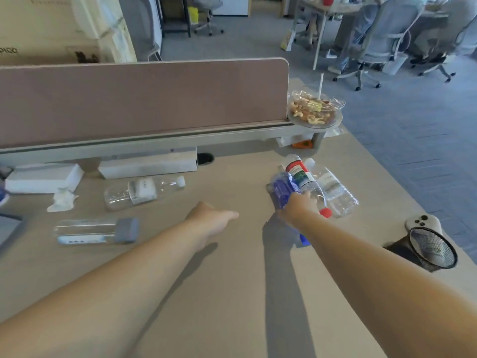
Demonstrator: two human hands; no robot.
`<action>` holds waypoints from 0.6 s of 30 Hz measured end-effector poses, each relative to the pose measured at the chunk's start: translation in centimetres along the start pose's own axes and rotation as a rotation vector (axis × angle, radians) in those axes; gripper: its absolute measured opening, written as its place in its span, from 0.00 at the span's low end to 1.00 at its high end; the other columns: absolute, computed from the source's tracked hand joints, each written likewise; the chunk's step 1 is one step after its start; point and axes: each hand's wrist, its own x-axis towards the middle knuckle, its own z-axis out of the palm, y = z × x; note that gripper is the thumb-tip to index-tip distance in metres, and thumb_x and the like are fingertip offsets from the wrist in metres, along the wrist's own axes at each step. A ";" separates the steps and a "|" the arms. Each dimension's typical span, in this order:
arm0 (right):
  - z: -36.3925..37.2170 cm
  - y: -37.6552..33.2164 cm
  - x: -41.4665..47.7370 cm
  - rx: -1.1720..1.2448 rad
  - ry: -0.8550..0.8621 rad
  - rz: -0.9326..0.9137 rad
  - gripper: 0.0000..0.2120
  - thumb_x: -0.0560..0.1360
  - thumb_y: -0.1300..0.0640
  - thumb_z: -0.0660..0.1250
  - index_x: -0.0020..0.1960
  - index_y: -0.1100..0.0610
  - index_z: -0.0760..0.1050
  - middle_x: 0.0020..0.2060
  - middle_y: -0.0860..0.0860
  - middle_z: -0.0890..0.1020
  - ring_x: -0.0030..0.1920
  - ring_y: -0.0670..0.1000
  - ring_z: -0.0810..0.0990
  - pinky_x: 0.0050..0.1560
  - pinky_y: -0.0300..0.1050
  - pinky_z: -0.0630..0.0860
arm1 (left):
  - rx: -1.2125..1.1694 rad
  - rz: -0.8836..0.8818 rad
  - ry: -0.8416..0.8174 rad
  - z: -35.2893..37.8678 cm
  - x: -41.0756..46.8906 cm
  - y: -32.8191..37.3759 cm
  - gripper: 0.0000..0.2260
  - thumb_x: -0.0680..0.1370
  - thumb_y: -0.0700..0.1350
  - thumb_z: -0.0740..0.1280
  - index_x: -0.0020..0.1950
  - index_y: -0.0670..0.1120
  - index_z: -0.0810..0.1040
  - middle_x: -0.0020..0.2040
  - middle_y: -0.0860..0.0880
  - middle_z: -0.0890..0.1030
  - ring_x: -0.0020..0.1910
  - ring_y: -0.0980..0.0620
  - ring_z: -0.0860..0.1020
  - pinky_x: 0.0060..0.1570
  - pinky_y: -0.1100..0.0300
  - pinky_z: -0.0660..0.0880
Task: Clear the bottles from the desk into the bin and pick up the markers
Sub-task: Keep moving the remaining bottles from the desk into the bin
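Right hand [300, 206] is out over the right side of the table [232, 293], fingers wrapped around a bundle of bottles: a blue-labelled bottle [282, 189] on the left of the grip and a red-capped bottle [305, 184] with a red, white and green label, cap end pointing back toward the person. A third clear bottle [333, 188] with a white cap lies just right of those two, touching or nearly touching them; cannot tell if the hand is actually gripping it or if it just rests on the table. Left hand [211, 219] is extended over the table middle, holding nothing, thumb sticking out to the right, rest of the fingers hidden behind the back of the hand so can't tell if they're curled or spread. Two more bottles lie on their sides on the left half: a clear one with a white label and white cap [143, 191] near the back, and a clear one with a grey cap [96, 231] closer in, well apart from both hands. Crumpled tissue [62, 200] sits beside a flat white box [42, 177] at the left edge, another white box [148, 165] under the divider panel [142, 99]. Dish of nuts [313, 111] sits on the ledge at the divider's right end. Black mesh bin [428, 250] is at the table's right edge, beside the right forearm. No markers identifiable from the head view.
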 end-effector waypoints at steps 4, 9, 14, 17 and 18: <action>4.0 -0.8 0.9 0.029 0.058 0.053 0.30 0.77 0.50 0.63 0.72 0.62 0.55 0.65 0.61 0.64 0.64 0.61 0.68 0.59 0.52 0.73 | -0.041 -0.054 0.005 -2.4 1.8 -1.1 0.29 0.72 0.54 0.72 0.67 0.41 0.70 0.49 0.44 0.73 0.39 0.46 0.74 0.36 0.62 0.70; 3.9 -0.1 0.4 0.104 -0.059 0.029 0.39 0.74 0.48 0.66 0.76 0.55 0.47 0.63 0.61 0.68 0.60 0.61 0.74 0.54 0.51 0.75 | -0.029 -0.073 0.038 -3.8 3.4 -0.4 0.30 0.74 0.53 0.71 0.72 0.44 0.67 0.59 0.44 0.74 0.50 0.44 0.73 0.46 0.57 0.71; -0.1 1.4 0.2 0.256 0.019 -0.010 0.34 0.69 0.48 0.67 0.70 0.53 0.56 0.58 0.58 0.70 0.54 0.59 0.76 0.47 0.50 0.78 | -0.028 -0.033 -0.019 -1.3 4.5 3.8 0.24 0.75 0.51 0.71 0.66 0.42 0.71 0.63 0.39 0.76 0.47 0.46 0.72 0.34 0.63 0.67; -3.8 3.3 0.0 0.328 0.096 0.000 0.33 0.68 0.51 0.68 0.68 0.52 0.58 0.55 0.57 0.70 0.47 0.59 0.75 0.43 0.50 0.78 | -0.008 -0.007 -0.039 2.3 5.5 6.9 0.27 0.73 0.52 0.72 0.67 0.40 0.71 0.67 0.38 0.74 0.60 0.40 0.77 0.34 0.63 0.66; -4.9 4.3 -0.1 0.345 0.120 0.015 0.32 0.68 0.52 0.68 0.68 0.52 0.58 0.54 0.56 0.70 0.45 0.58 0.75 0.42 0.51 0.78 | 0.006 0.000 -0.049 3.8 5.7 8.0 0.27 0.72 0.52 0.72 0.66 0.40 0.72 0.65 0.39 0.75 0.60 0.39 0.77 0.33 0.62 0.66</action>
